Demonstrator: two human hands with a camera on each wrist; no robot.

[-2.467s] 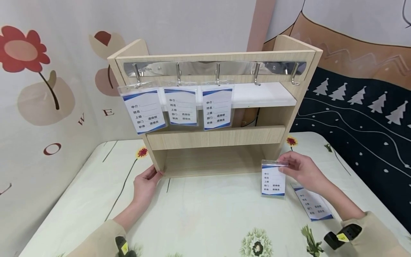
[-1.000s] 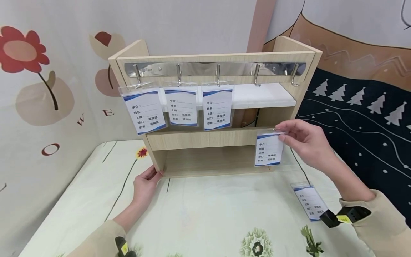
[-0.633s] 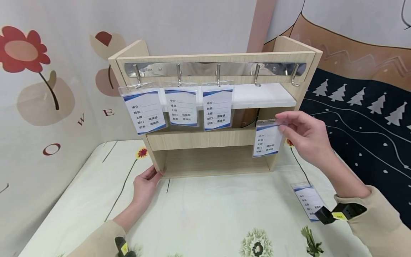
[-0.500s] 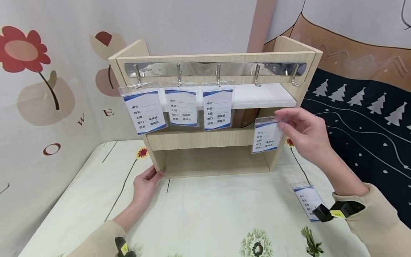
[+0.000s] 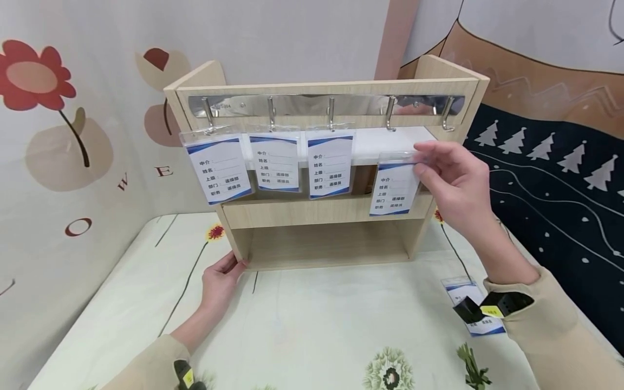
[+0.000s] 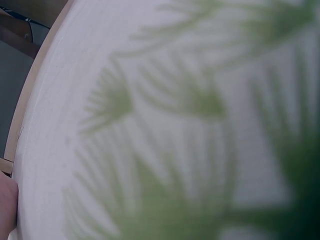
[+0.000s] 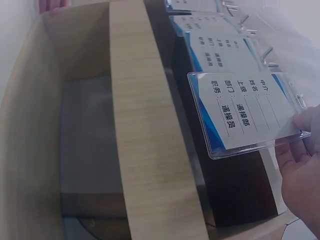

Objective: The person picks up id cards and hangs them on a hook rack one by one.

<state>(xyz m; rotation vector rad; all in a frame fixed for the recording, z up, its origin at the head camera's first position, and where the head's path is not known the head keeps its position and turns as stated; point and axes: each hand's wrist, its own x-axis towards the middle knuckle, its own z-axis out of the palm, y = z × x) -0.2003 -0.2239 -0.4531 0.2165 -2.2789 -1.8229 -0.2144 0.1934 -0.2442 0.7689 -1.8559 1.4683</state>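
My right hand [image 5: 455, 181] pinches a badge holder [image 5: 396, 187] by its clear top right corner, a little below the fourth hook [image 5: 390, 114]. In the right wrist view that badge holder [image 7: 245, 110] shows its printed card with blue corners. Three more badge holders hang on the left hooks; the nearest hanging one [image 5: 330, 162] is on the third. My left hand [image 5: 221, 287] grips the lower left corner of the small wooden shelf [image 5: 322, 211], thumb on its front edge. Only a bit of the left hand [image 6: 7, 205] shows in the left wrist view.
Another badge holder [image 5: 458, 292] lies on the flowered cloth [image 5: 317, 314], partly covered by my right wrist's camera. A metal hook rail [image 5: 302, 104] crosses the shelf's top front. The rightmost hook [image 5: 447, 115] carries nothing. A patterned curtain [image 5: 546, 179] stands at the right.
My right hand has lifted the badge holder from near the shelf's bottom right corner, up and leftward toward the fourth hook. The left hand has stayed at the shelf's corner.
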